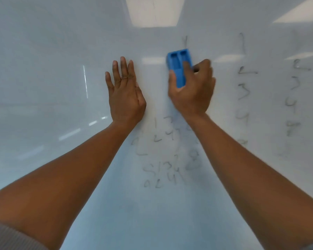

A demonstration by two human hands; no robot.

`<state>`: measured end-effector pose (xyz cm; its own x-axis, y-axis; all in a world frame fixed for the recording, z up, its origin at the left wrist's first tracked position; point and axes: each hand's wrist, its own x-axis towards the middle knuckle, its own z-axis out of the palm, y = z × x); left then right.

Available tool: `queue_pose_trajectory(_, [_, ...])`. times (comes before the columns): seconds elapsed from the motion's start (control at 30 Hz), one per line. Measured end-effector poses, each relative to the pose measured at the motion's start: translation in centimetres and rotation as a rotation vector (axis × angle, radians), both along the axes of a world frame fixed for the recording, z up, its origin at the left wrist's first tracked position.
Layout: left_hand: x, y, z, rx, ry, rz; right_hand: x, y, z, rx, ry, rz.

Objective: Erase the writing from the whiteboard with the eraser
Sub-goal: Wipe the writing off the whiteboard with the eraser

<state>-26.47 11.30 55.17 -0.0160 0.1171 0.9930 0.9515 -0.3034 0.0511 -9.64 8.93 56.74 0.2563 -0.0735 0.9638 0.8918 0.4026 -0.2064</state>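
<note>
The whiteboard (pixel 43 87) fills the whole view. My right hand (pixel 192 92) grips a blue eraser (pixel 178 67) and holds it against the board at upper centre, thumb on its left side and a finger on its top. My left hand (pixel 124 92) lies flat on the board to the left of the eraser, fingers straight and pointing up. Faint grey digits (pixel 244 91) run in two columns to the right of the eraser. More smudged digits (pixel 163 166) sit below, between my forearms. A short stroke (pixel 186 41) shows just above the eraser.
Ceiling lights reflect in the glossy board (pixel 154 11) at the top centre and top right. The left half of the board carries only reflections. Grey sleeves show at both bottom corners.
</note>
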Motion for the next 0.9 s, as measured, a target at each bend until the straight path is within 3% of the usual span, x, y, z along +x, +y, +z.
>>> queue_pose_trajectory(0.13, [1.2, 0.3, 1.2, 0.028, 0.019, -0.001, 3.6, 0.1, 6.0, 0.008, 0.235, 0.103])
queue_pose_trajectory(0.23, [1.8, 0.5, 1.4, 0.042, -0.001, 0.006, 2.1, 0.5, 8.5, -0.036, 0.165, 0.083])
queue_pose_trajectory(0.43, [1.7, 0.4, 1.3, 0.042, 0.001, -0.014, -0.6, 0.4, 2.9, 0.003, -0.145, 0.033])
queue_pose_trajectory(0.53, [1.7, 0.3, 1.2, 0.054, -0.003, -0.040, 2.1, 0.4, 1.9, 0.035, -0.049, 0.032])
queue_pose_trajectory(0.7, [1.8, 0.2, 1.0, 0.050, -0.023, -0.048, 5.3, 0.2, 5.6, -0.023, 0.190, 0.076])
queue_pose_trajectory(0.8, [1.9, -0.1, 0.8, 0.044, -0.035, -0.057, 2.5, 0.1, 5.9, -0.040, 0.097, 0.093])
queue_pose_trajectory(0.9, [1.3, -0.2, 0.5, 0.019, 0.007, -0.068, -1.6, -0.2, 2.5, -0.042, -0.072, 0.107])
